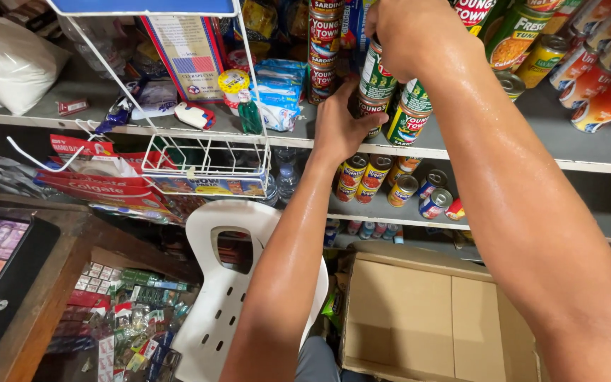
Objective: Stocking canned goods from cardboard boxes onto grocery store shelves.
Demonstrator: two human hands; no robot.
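- while both arms stretch up to the grey shelf (588, 145), the right hand (408, 32) sits on top of a green can (376, 74), fingers curled down over its upper end and closed around it.
- that green can stands as the upper one of a small stack, near the shelf's front edge, just left of another green can (410, 110) that stands tilted beside it.
- left hand (344, 124) is lower down, thumb and fingers wrapped around the bottom can (369, 107) of the stack, pressing it from the side; the fingertips themselves are hidden behind the cans, so how far they reach i cannot tell.
- looks to me like the stacking step: one can being seated on another, the lower hand bracing it.
- next move, by my reading, calls for the upper can to sit square on the rim below before either hand lets go, since the neighbour already leans.
- round about: red cans (325, 42) stacked to the left, more red cans (602, 92) lying on their sides at far right.
- one shelf down, small cans (365, 173) stand in a cluster.
- below the arms an open cardboard box (419, 318), and left of it a white plastic chair (228, 283).
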